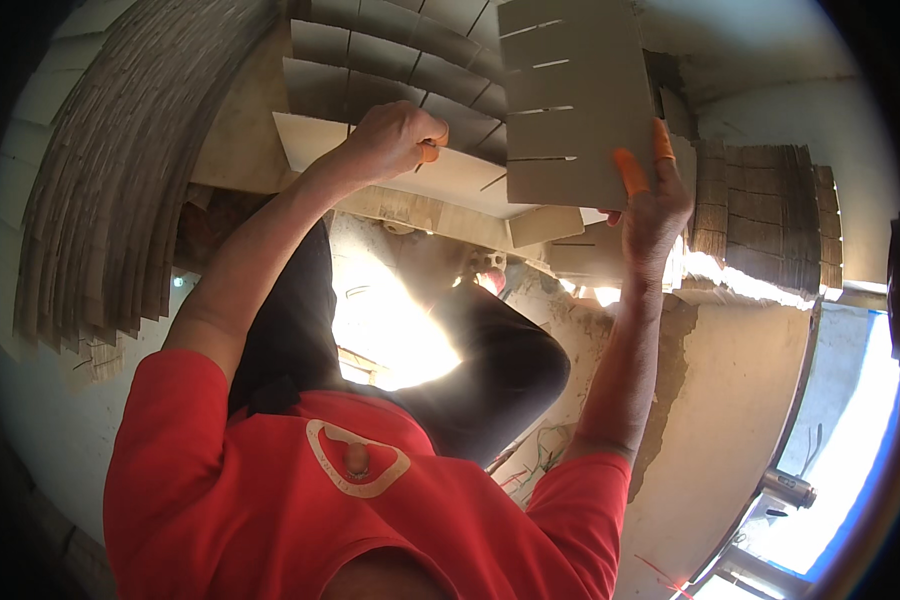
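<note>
My right hand (655, 205), orange finger covers on two fingertips, grips a slotted cardboard divider sheet (575, 100) by its lower right edge. The sheet stands up with a column of short slits along its left side. Left of it is a cardboard divider grid (390, 90), made of crossed strips that form rows of cells. My left hand (402, 138) is closed at the grid's front strip (470, 178), orange covers on its thumb and finger. Whatever is pinched between those fingers is hidden.
A long stack of cardboard strips (120, 170) curves along the left. Bundled slotted cardboard (765, 205) stands at the right. A small cardboard flap (545, 226) lies at the front edge of the worktop (425, 213). Bright sunlight falls on the floor between my legs.
</note>
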The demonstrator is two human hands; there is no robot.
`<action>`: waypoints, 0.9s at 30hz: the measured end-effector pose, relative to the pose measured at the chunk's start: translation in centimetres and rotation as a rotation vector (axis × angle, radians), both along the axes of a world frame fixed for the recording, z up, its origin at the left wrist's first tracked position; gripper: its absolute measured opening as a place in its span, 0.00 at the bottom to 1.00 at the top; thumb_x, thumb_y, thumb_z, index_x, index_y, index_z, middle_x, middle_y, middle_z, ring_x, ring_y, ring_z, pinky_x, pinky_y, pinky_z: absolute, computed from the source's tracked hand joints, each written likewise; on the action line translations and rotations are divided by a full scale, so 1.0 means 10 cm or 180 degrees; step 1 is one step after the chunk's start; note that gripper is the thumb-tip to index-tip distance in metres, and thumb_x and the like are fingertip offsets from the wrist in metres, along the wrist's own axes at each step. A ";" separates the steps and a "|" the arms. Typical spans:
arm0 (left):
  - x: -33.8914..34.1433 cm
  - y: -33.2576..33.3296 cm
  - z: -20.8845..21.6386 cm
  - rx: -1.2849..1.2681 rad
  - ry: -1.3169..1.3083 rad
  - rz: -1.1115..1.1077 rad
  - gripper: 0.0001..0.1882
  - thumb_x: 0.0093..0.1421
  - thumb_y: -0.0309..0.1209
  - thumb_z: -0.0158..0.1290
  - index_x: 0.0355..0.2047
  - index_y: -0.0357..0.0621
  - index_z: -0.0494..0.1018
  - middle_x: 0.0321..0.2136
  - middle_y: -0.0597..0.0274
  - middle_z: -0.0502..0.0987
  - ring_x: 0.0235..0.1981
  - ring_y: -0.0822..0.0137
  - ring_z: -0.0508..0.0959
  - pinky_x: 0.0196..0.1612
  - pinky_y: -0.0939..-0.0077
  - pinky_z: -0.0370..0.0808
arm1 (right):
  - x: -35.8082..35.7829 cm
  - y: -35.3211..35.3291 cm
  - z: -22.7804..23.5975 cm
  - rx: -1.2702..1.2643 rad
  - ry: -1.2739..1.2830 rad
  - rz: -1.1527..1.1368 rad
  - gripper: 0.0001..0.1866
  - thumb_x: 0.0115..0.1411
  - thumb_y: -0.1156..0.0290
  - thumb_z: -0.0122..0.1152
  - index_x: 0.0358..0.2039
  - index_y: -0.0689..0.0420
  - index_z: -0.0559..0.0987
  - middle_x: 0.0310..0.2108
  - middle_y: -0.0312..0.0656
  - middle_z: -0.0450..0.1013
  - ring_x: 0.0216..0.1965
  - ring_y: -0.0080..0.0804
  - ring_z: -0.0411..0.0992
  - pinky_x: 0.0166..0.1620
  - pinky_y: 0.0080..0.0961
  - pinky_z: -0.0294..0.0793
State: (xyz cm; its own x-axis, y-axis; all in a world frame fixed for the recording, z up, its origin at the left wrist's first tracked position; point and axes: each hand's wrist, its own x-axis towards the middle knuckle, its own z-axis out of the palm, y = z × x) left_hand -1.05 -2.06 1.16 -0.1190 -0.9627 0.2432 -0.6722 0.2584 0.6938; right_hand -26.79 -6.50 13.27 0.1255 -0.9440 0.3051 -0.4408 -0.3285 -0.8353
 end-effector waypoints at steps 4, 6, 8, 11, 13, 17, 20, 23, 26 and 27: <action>-0.01 0.01 0.00 0.0052 0.0070 0.0022 0.04 0.47 0.27 0.56 0.24 0.40 0.75 0.16 0.53 0.74 0.22 0.57 0.77 0.28 0.63 0.72 | -0.02 0.01 -0.03 -0.0069 0.0410 -0.0022 0.26 0.57 0.76 0.59 0.57 0.57 0.69 0.24 0.33 0.75 0.14 0.12 0.63 0.13 0.15 0.59; 0.00 -0.01 -0.02 0.0000 0.0051 0.0016 0.04 0.47 0.27 0.56 0.24 0.41 0.75 0.16 0.53 0.74 0.22 0.57 0.77 0.28 0.63 0.72 | -0.05 0.00 -0.01 -0.0217 0.0554 -0.0020 0.25 0.57 0.76 0.59 0.57 0.56 0.69 0.23 0.33 0.75 0.13 0.12 0.62 0.13 0.15 0.59; 0.00 0.00 -0.03 0.0017 0.0051 0.0048 0.04 0.47 0.27 0.55 0.24 0.41 0.75 0.17 0.53 0.75 0.23 0.57 0.77 0.28 0.63 0.72 | -0.04 0.02 0.02 -0.0098 0.0222 -0.0053 0.25 0.57 0.75 0.59 0.57 0.56 0.69 0.21 0.33 0.74 0.12 0.12 0.61 0.13 0.15 0.59; -0.01 0.01 -0.01 0.0072 0.0083 0.0062 0.04 0.47 0.27 0.55 0.24 0.41 0.75 0.17 0.53 0.75 0.23 0.57 0.78 0.28 0.63 0.72 | -0.04 0.03 -0.01 -0.0027 0.0326 -0.0083 0.25 0.58 0.75 0.59 0.57 0.56 0.69 0.21 0.33 0.74 0.12 0.12 0.61 0.13 0.15 0.60; -0.01 0.01 0.00 0.0082 0.0092 0.0051 0.04 0.47 0.26 0.55 0.24 0.40 0.75 0.17 0.53 0.75 0.23 0.57 0.78 0.28 0.63 0.72 | -0.04 0.06 -0.07 -0.0001 0.0461 -0.0039 0.25 0.58 0.74 0.58 0.57 0.56 0.69 0.21 0.33 0.74 0.12 0.12 0.60 0.13 0.15 0.60; -0.01 0.01 -0.02 0.0019 0.0100 0.0034 0.03 0.47 0.26 0.55 0.23 0.40 0.74 0.17 0.54 0.75 0.22 0.57 0.78 0.28 0.64 0.72 | -0.02 0.07 -0.18 0.0030 0.0475 0.0021 0.25 0.58 0.75 0.58 0.57 0.57 0.69 0.20 0.34 0.74 0.12 0.12 0.61 0.13 0.16 0.61; -0.01 0.01 -0.04 -0.0040 0.0117 0.0024 0.03 0.47 0.26 0.55 0.23 0.40 0.74 0.17 0.54 0.75 0.21 0.58 0.78 0.27 0.64 0.72 | 0.00 0.07 -0.17 0.0022 0.0420 0.0110 0.25 0.58 0.75 0.58 0.57 0.58 0.69 0.20 0.35 0.74 0.12 0.13 0.62 0.13 0.16 0.61; -0.02 0.00 -0.03 -0.0019 0.0085 0.0043 0.03 0.47 0.25 0.55 0.23 0.40 0.74 0.17 0.54 0.75 0.20 0.59 0.78 0.27 0.65 0.72 | 0.03 0.01 -0.12 0.0063 0.0552 0.0297 0.25 0.57 0.75 0.58 0.56 0.59 0.69 0.20 0.36 0.74 0.12 0.14 0.63 0.13 0.17 0.62; -0.02 -0.01 -0.03 0.0012 0.0091 0.0047 0.03 0.47 0.25 0.54 0.24 0.40 0.74 0.17 0.55 0.75 0.19 0.60 0.78 0.26 0.65 0.72 | 0.11 0.01 -0.03 0.0062 0.0655 0.0276 0.25 0.58 0.75 0.57 0.56 0.60 0.69 0.21 0.36 0.75 0.12 0.15 0.64 0.14 0.17 0.63; -0.02 -0.02 -0.03 0.0015 0.0099 0.0047 0.03 0.47 0.25 0.54 0.24 0.40 0.74 0.17 0.55 0.75 0.19 0.61 0.78 0.26 0.65 0.72 | 0.13 0.02 -0.01 0.0048 0.0662 0.0237 0.25 0.58 0.75 0.57 0.56 0.60 0.69 0.21 0.36 0.75 0.12 0.15 0.64 0.14 0.17 0.63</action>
